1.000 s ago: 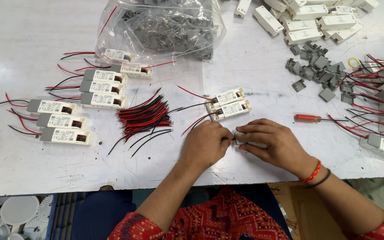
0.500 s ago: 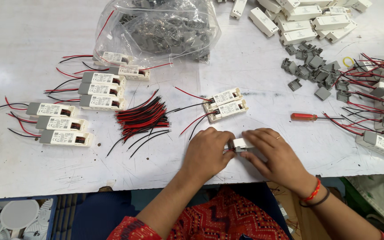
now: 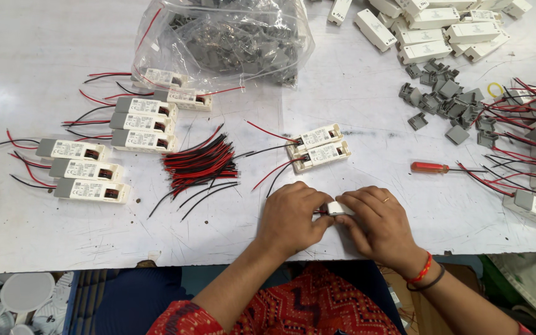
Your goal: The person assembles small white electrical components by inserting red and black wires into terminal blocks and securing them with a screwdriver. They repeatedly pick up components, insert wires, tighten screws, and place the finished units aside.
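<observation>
Near the front edge of the white worktop, the left hand and the right hand meet knuckle to knuckle, both closed around a small white rectangular plastic driver box. The box lies directly between the two hands, its long axis running left to right, with most of its body hidden under the fingers; the right hand covers more of it, while a short piece of red and black wire shows at the left hand's side. Neither hand is nearer than the other: both touch it.

Just beyond the hands lie two finished white driver boxes with red and black leads, side by side. To their left sits a bundle of loose red and black wires. To the right, well apart, rests a red-handled screwdriver. Farther back stands a clear plastic bag of grey parts.
</observation>
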